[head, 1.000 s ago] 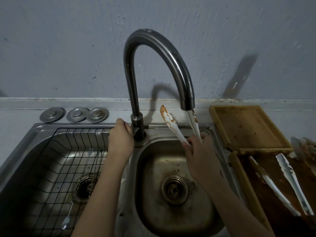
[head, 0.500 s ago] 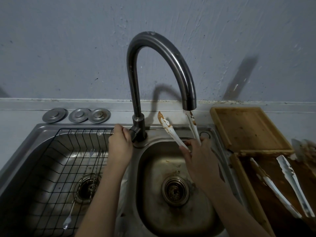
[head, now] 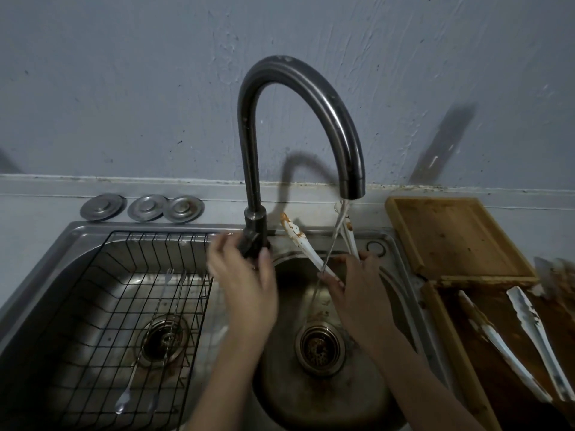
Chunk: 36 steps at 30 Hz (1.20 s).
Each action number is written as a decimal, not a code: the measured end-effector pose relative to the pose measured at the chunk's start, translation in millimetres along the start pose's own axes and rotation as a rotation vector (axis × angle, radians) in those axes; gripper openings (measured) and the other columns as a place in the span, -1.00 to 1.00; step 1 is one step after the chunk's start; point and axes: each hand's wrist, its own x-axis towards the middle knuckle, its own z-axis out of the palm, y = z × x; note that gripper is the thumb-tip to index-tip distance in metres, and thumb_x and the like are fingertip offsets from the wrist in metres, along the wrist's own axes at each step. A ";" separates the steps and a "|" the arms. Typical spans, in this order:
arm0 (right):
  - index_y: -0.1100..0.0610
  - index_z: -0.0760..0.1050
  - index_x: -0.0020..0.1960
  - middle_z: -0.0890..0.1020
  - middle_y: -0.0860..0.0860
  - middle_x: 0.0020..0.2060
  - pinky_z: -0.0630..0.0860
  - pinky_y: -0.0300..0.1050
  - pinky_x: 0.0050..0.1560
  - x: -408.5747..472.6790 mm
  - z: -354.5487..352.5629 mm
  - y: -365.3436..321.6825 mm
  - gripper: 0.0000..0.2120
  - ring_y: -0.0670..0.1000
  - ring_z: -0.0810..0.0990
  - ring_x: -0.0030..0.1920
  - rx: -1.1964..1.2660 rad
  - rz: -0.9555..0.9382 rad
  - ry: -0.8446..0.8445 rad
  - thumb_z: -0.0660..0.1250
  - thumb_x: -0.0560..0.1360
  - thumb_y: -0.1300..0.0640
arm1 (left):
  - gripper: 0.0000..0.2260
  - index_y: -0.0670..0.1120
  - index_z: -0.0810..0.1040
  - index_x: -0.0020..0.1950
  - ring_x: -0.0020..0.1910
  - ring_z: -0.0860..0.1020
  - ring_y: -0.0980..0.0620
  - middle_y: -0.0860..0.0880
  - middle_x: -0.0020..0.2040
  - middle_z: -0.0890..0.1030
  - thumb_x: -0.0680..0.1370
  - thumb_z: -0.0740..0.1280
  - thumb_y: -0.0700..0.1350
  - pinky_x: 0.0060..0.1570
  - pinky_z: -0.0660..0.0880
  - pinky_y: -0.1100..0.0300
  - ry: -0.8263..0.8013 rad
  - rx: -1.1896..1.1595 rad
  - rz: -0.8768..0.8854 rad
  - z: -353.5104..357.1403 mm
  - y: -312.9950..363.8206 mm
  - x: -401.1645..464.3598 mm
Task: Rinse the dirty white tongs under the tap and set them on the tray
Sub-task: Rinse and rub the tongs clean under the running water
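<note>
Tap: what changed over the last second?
Water now runs from the tap, a thin stream hitting the tongs. The left hand shifted on the tap's lever. The right hand keeps the tongs under the spout, brown stains still on.

Open basin (head: 367, 396) below; tap (head: 311, 98) arching overhead, wire rack (head: 93, 306) filling left bowl.

Dim light — scuffed grey wall (head: 124, 88) above a pale countertop (head: 31, 219).

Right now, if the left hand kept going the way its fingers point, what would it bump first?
The tap. The left hand points up and back at its base and seems already on the handle there, though blur hides the contact.
</note>
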 end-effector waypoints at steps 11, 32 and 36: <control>0.08 0.15 0.47 0.23 0.09 0.34 0.36 -0.25 0.07 -1.6 12.4 2.7 -0.29 0.00 0.37 0.22 0.177 0.103 -0.132 0.41 0.44 0.05 | -0.89 -0.26 0.59 -0.05 -0.52 0.47 0.08 -0.09 -0.40 0.60 0.53 0.33 -0.22 -0.53 0.39 0.30 -0.612 -0.923 -0.934 38.4 3.6 -21.3; 0.11 0.18 0.46 0.31 0.13 0.35 0.37 -0.27 0.02 -6.5 -0.1 8.4 -0.34 0.04 0.47 0.19 0.104 0.178 -0.258 0.38 0.46 0.07 | -0.91 -0.19 0.60 -0.22 -0.37 0.60 0.03 -0.06 -0.39 0.63 0.45 0.44 -0.19 -0.33 0.55 0.23 -0.745 -0.585 -0.657 37.9 8.9 -30.9; 0.12 0.36 0.36 0.52 0.08 0.22 0.46 -0.26 -0.07 -10.9 -11.0 31.9 -0.29 0.01 0.55 0.11 0.135 0.225 -0.321 0.44 0.32 -0.19 | -0.76 -0.32 0.62 -0.11 -0.42 0.62 0.03 -0.11 -0.38 0.65 0.54 0.34 -0.13 -0.41 0.56 0.24 -0.624 -0.726 -0.791 39.2 9.0 -27.2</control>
